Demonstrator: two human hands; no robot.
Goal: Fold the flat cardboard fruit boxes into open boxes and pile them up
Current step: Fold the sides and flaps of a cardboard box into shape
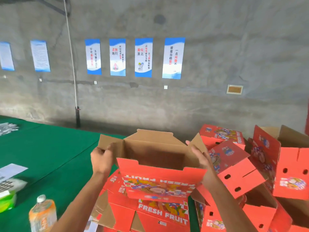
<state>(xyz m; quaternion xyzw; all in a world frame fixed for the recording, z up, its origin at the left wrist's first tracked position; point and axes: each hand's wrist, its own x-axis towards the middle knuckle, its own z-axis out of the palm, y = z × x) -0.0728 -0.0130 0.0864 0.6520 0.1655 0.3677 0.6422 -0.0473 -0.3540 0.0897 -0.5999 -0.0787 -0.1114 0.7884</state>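
I hold up a red "FRESH FRUIT" cardboard box (pixel 160 183), opened out, its brown inside facing me. My left hand (pixel 102 158) grips the box's left end flap. My right hand (pixel 199 156) lies with straight fingers against the inside of the right end flap. Below the held box lies a stack of flat red fruit boxes (pixel 150 215) on the green table (pixel 50 148). To the right, several folded red boxes (pixel 260 166) are heaped at different angles.
An orange drink bottle (pixel 42 213) stands at the near left, beside a green packet (pixel 7 200), a calculator (pixel 8 185) and a sheet of paper (pixel 11 169). A grey concrete wall with blue posters (pixel 143 57) rises behind the table. A rope and post (pixel 77 117) stand at the table's far edge.
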